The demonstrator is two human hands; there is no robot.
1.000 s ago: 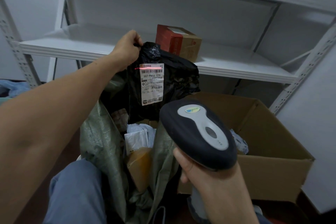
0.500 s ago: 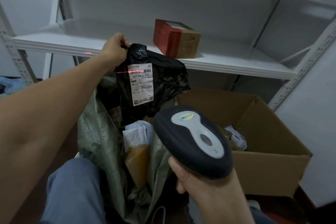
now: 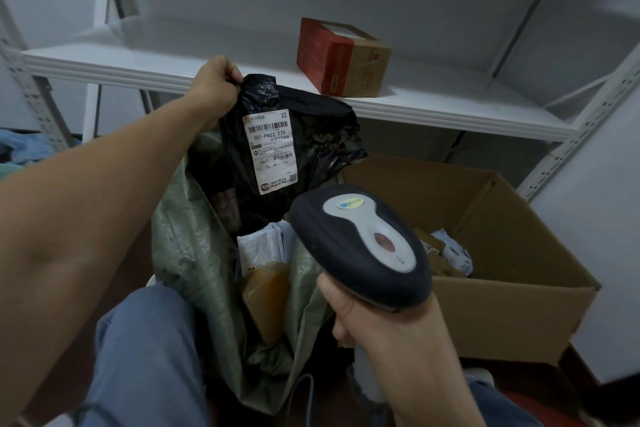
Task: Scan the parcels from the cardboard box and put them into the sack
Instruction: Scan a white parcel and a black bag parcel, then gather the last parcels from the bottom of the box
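Left hand (image 3: 214, 87) pinches the black parcel (image 3: 304, 149) by its top corner, parcel hanging below the fingers; right hand (image 3: 381, 326) grips the scanner (image 3: 360, 246)

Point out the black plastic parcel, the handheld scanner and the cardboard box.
Black plastic parcel (image 3: 322, 146), head view: crinkled plastic right of its label.
Dark grey handheld scanner (image 3: 325, 243), head view: dark housing, left side.
Open brown cardboard box (image 3: 502, 315), head view: front outer wall.
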